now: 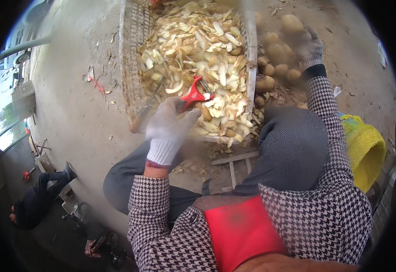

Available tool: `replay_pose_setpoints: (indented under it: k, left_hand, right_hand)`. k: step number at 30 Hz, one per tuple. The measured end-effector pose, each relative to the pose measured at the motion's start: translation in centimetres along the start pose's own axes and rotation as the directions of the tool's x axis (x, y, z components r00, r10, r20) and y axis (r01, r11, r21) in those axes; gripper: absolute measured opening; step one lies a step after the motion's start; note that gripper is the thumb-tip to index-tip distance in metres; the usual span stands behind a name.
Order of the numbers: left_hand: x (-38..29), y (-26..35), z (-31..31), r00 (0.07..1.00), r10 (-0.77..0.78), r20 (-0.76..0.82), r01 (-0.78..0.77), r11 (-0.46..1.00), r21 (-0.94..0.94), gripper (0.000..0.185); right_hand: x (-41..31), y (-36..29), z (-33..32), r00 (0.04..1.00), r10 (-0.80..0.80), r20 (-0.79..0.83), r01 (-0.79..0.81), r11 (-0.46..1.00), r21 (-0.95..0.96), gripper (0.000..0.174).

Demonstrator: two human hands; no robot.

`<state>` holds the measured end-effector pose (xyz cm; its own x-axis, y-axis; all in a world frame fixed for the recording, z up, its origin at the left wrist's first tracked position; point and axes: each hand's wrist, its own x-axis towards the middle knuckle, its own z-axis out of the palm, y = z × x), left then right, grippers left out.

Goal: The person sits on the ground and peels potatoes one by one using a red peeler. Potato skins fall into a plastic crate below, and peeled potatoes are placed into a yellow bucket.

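Note:
My left hand (170, 122), in a white knit glove, holds a red Y-shaped peeler (193, 94) over a crate heaped with pale potato peelings (198, 44). Close to its left, a knife with a wooden handle (139, 119) rests across the near left side of the plastic crate (130, 61), its blade among the peelings. At the upper right, my gloved right hand (310, 47) grips a large unpeeled potato (291, 23) from its right side, above a pile of potatoes (276, 54) on the ground. Blur hides some of its fingers.
A low slatted frame (233, 163) lies between my legs. To my right is a yellow fuzzy cloth (364, 149). Red string (97, 84) and scraps litter the floor at left. Farther left, a person in dark clothes (36, 200) is near a dark wheeled vehicle (85, 217).

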<state>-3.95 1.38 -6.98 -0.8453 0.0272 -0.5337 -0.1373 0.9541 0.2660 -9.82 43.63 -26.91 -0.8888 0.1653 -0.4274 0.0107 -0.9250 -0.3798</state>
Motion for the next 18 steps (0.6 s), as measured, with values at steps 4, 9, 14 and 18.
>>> replay_pose_setpoints:
  k: [4,9,14,18]
  left_hand:
    - [1.8,1.5,1.0,0.999,-0.041,-0.015,0.044,0.933,0.357,0.052]
    - [1.9,1.4,0.1,0.995,0.051,0.084,-0.082,0.903,0.421,0.055]
    - [0.4,-0.3,-0.3,0.971,0.226,-0.075,-0.205,0.636,-0.744,0.037]
    - [-1.4,-0.8,-1.6,0.864,0.453,-0.221,-0.453,0.504,-0.736,0.032]
  right_hand:
    - [-6.7,-0.2,7.6,0.992,-0.129,0.003,0.119,0.905,-0.409,0.053]
    - [-13.2,-0.5,16.1,0.967,0.219,-0.130,-0.248,0.925,-0.287,0.050]
    - [-17.6,-1.0,22.6,0.989,0.142,0.042,-0.116,0.921,-0.373,0.047]
    - [-19.6,2.4,25.8,0.987,0.100,-0.125,-0.138,0.928,-0.347,0.044]
